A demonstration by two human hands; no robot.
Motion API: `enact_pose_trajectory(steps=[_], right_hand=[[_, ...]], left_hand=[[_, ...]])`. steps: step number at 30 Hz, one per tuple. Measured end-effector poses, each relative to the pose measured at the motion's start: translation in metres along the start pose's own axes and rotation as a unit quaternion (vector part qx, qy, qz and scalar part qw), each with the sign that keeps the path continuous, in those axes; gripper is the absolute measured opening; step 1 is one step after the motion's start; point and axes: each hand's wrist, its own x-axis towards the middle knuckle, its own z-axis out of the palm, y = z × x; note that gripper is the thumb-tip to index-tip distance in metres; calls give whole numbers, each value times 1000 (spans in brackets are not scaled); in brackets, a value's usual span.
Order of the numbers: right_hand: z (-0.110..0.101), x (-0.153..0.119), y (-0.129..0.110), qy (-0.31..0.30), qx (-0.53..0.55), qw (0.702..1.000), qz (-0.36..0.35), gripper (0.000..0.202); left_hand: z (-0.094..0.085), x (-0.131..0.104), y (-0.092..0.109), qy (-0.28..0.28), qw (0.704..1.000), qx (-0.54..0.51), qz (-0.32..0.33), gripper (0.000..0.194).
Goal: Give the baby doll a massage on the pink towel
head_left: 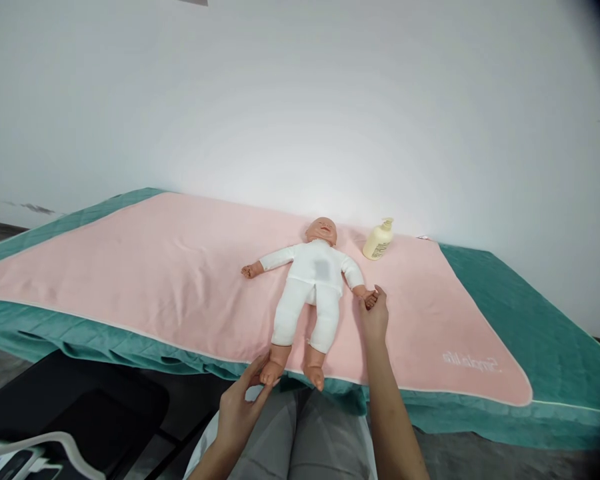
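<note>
A baby doll point(316, 273) with a white cloth body lies on its back on a pink blanket point(195, 280), its head toward the wall and its feet at the near edge. My left hand point(243, 400) has its thumb and fingers round the doll's foot on the left. With my right hand point(375, 313) I pinch the doll's hand on the right side. Past that arm, near the doll's head, a pale yellow pump bottle point(379, 240) stands on the blanket.
Under the blanket is a green quilted cover point(530, 313) that hangs over the near edge. A white wall point(300, 100) rises behind it. At the lower left are a black chair point(75, 400) and a white cable or strap point(65, 440). My legs point(300, 440) are against the front edge.
</note>
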Motion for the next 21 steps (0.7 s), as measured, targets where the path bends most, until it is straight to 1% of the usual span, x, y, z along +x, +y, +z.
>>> enact_pose_trajectory(steps=[3, 5, 8, 10, 13, 15, 17, 19, 21], right_hand=[[0, 0, 0, 9, 4, 1000, -16, 62], [1, -1, 1, 25, -1, 999, -41, 59], [3, 0, 3, 69, -29, 993, -87, 54], [4, 1, 5, 105, -50, 985, -126, 49], [5, 2, 5, 154, -77, 967, -187, 40], [5, 0, 2, 174, -88, 955, -222, 31], [7, -2, -4, 168, -82, 947, -261, 24], [11, -6, -11, 132, -61, 942, -302, 22], [18, -9, -17, 90, -36, 942, -322, 25]], left_hand=[[-7, 3, -5, 2, 1000, -4, 11, 51], [-16, 9, -9, 5, 1000, -8, 24, 58], [-33, 25, -14, -9, 999, -30, 44, 55], [-41, 36, -15, -24, 996, -44, 80, 54], [-45, 48, -15, -29, 990, -54, 129, 59], [-45, 53, -16, -14, 990, -48, 134, 61], [-45, 60, -15, 9, 990, -34, 139, 59], [-49, 73, -10, 41, 986, -20, 158, 57], [-56, 94, 1, 69, 982, -10, 176, 50]])
